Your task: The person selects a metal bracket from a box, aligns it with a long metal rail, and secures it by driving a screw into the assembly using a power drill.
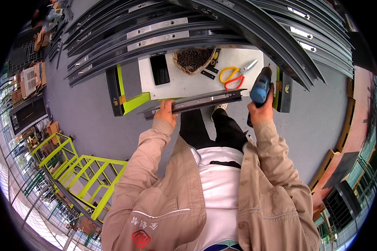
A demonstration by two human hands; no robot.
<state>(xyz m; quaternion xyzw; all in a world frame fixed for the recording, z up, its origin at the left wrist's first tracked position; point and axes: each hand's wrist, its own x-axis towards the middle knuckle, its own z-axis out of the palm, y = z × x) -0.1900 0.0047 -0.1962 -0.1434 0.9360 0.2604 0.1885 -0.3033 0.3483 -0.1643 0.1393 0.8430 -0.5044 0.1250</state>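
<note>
My left hand (166, 113) grips the left end of a short dark metal profile (205, 100), which lies crosswise in front of me at the near edge of the white board. Small screw heads show along its face. In my right hand (262, 110) is a blue cordless drill (261, 88), its tip pointing away toward the long dark profiles. The drill is apart from the short profile's right end. On the white board (163, 90) beyond lie scissors (235, 75) with a yellow and a red handle, and a basket of screws (192, 60).
Long dark metal profiles (155, 39) with silver plates stretch across the far side; one long profile (276, 37) lies slantwise over them. A black tray-like thing (159, 70) rests left on the board. Yellow-green frames (88, 171) stand at the left. Wooden-edged boards (343, 125) line the right.
</note>
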